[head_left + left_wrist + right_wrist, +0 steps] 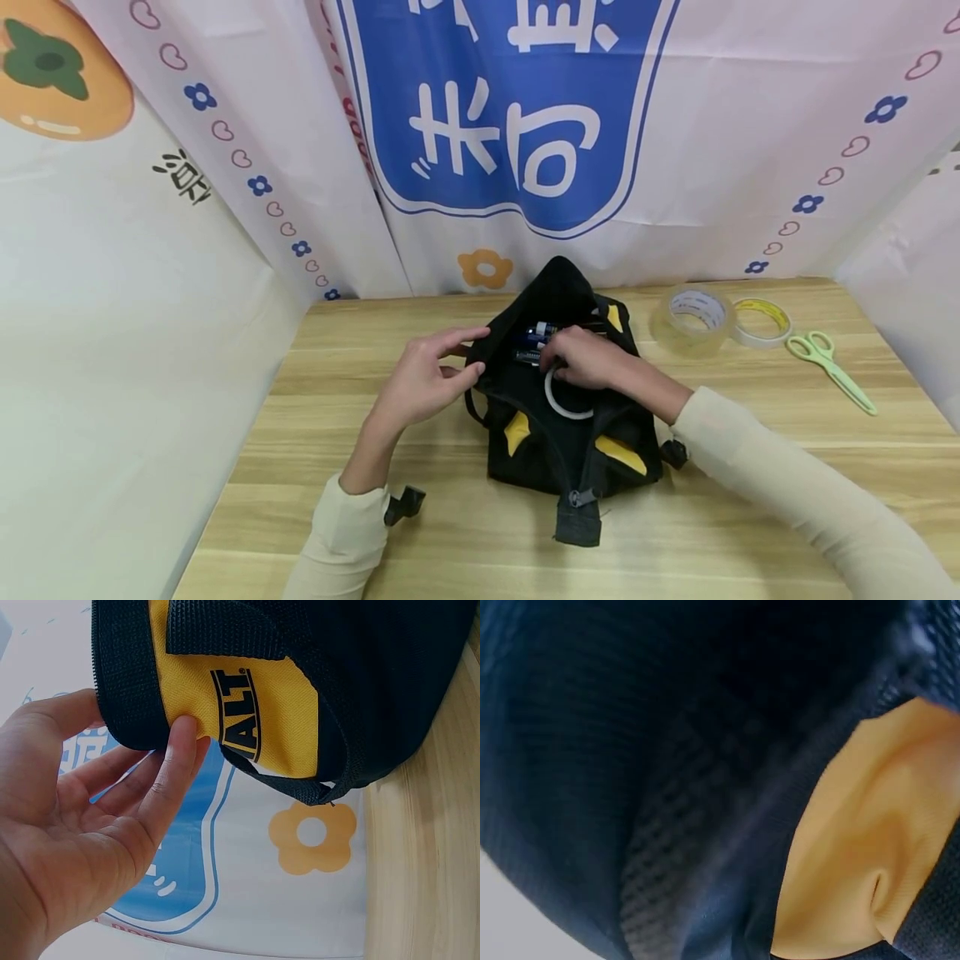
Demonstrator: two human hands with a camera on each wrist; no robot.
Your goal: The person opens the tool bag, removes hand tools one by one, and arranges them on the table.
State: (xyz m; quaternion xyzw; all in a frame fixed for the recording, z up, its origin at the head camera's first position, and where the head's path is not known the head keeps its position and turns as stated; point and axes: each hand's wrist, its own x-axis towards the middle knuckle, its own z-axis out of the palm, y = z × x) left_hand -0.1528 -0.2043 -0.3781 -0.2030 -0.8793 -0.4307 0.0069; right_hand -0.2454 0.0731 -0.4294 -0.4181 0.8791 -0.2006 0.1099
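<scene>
A black and yellow tool bag (517, 467) lies on the table with its zipped mouth spread wide. My left hand (423, 375) pinches the left edge of that mouth; the left wrist view shows the fingers (169, 780) against the yellow side panel with black lettering. Inside the bag my right hand (588, 358) grips the upper rim of a white tape roll (553, 402), its fingertips partly hidden. Several markers (528, 340) lie in the bag beside that hand. Only dark bag cloth and a yellow panel (847, 862) fill the right wrist view.
At the back right stand a wide roll of clear tape (693, 321) and a thinner tape roll (761, 323). Light green scissors (832, 371) lie to their right. A printed cloth (720, 167) hangs behind the wooden table (315, 433).
</scene>
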